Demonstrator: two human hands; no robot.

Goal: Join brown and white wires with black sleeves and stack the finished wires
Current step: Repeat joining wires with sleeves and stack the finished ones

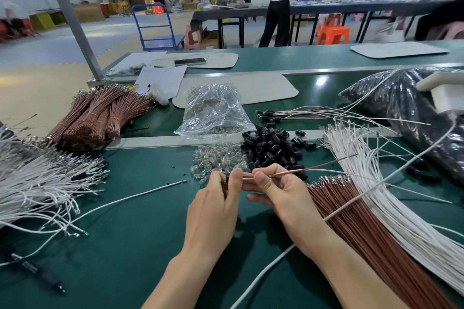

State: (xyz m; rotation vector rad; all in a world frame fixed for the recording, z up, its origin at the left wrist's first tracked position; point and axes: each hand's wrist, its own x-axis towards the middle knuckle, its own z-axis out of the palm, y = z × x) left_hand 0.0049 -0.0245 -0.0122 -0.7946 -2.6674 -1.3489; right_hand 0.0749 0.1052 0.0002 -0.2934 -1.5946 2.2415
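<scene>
Left hand (218, 199) pinching dark bit, black sleeve (227, 178) I think; right hand (277, 194) pinching brown wire (296, 171). Risk: tip misses bore, wire buckles.

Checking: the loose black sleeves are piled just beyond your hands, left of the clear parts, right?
No. The head view shows the black sleeves piled just beyond the left hand and right hand, but right of the clear parts, not left.

Black sleeves (273, 148) lie heaped mid-worktop (125, 246), finished wires (301, 113) behind them. Loose brown wires (364, 223) and white wires (391, 198) fan side by side at right. The right hand (276, 195) pinches one brown wire (288, 172), its tip at a sleeve (227, 179) pinched by the left hand (216, 206).
</scene>
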